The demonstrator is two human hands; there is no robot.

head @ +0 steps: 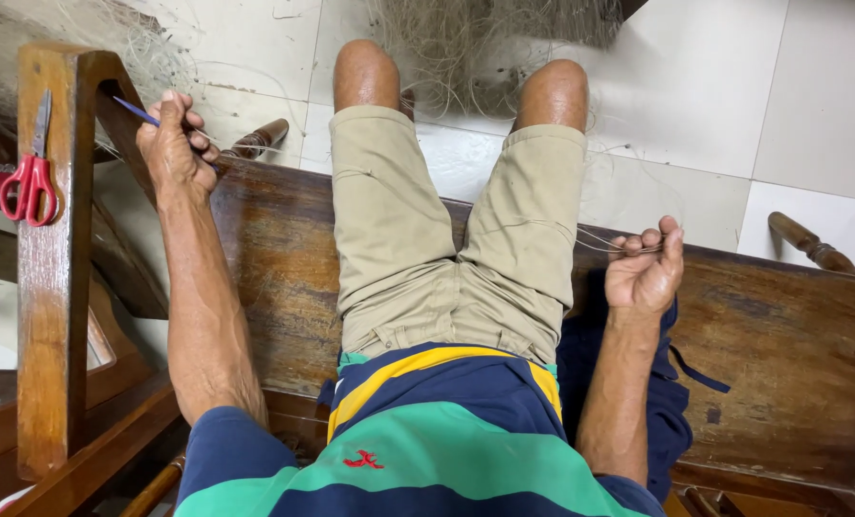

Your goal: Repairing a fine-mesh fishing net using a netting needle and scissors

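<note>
Thin line (599,241) is pinched in the closed right hand (645,273) and runs over the lap; a blue needle (138,112) is gripped in the closed left hand (174,144).
Netting work seems mid-stitch; the next pass calls for taut line. The line is pale, hair-fine, barely visible. Net (466,38) is heaped on the floor by the knees. Red scissors (29,182) hang on the bench arm (54,268).

The scissors (28,182) at nine o'clock have red handles and grey blades. The needle (136,111) at ten o'clock is blue. The shorts (451,230) in the middle are plain khaki; the shirt (427,440) at six o'clock carries broad navy, green and yellow stripes. The worktop (781,345) is dark brown wood, worn paler in streaks. The floor (695,86) at one o'clock is white tile.
</note>
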